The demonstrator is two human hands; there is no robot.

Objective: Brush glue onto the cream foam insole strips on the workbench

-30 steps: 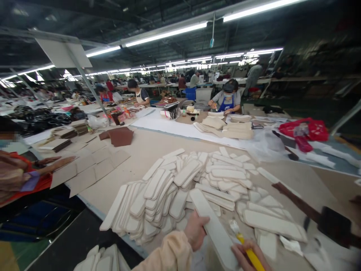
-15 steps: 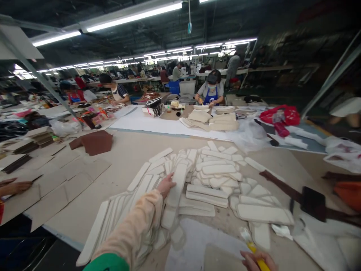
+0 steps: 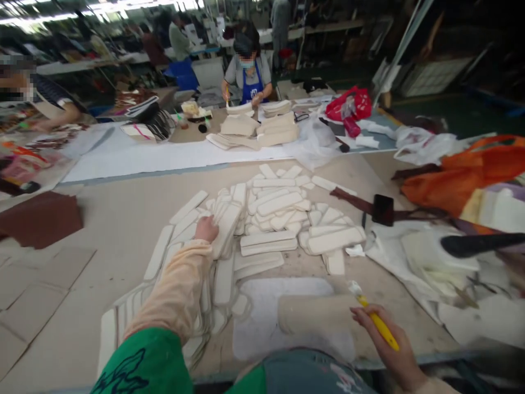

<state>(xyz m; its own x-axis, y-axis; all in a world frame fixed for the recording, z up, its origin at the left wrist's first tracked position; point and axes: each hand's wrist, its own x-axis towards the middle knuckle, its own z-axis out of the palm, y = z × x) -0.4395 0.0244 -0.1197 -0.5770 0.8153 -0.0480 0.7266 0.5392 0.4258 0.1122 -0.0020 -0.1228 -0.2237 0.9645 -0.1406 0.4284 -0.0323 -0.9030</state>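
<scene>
"At the centre of the clock face, what to note first?"

"Pale strips (image 3: 268, 241) with rounded corners, heaped on the beige table (image 3: 123, 208) from eight o'clock across the middle to four. Mostly flat and overlapping; packed in a close row toward eight."

"And where to look for the left hand (image 3: 206, 229)?"

"Near eight o'clock, just off the middle. Touching the heap with bent fingers, at the edge of a strip. Cannot tell whether pinching that strip or merely resting against it. Farther down toward seven, a peach sleeve cover (image 3: 172, 284), then a green sleeve (image 3: 143, 361)."

"Toward four o'clock?"

"Right hand (image 3: 391, 355), closed around the yellow handle of a brush (image 3: 380, 324). White at the tip, slanting up toward eleven, apart from the strips."

"Down between five and six?"

"At six, a white sheet (image 3: 258, 328); toward five and partly over it, a flat beige panel (image 3: 311, 314), near the brush tip."

"Farther out?"

"At three, a dark square object (image 3: 383, 210) beside a brown strap (image 3: 353, 201), with an orange bag (image 3: 479, 175) beyond. Between one and two, a red bag (image 3: 348, 106). At nine, a brown sheet (image 3: 41, 219); toward eight, greyish panels (image 3: 45, 295), laid flat."

"Up at twelve?"

"Past a white covering (image 3: 135, 164), beige pieces (image 3: 256, 131) in piles. Just behind, a co-worker (image 3: 250, 85) in a blue apron, grasping a yellow tool (image 3: 227, 94)."
</scene>
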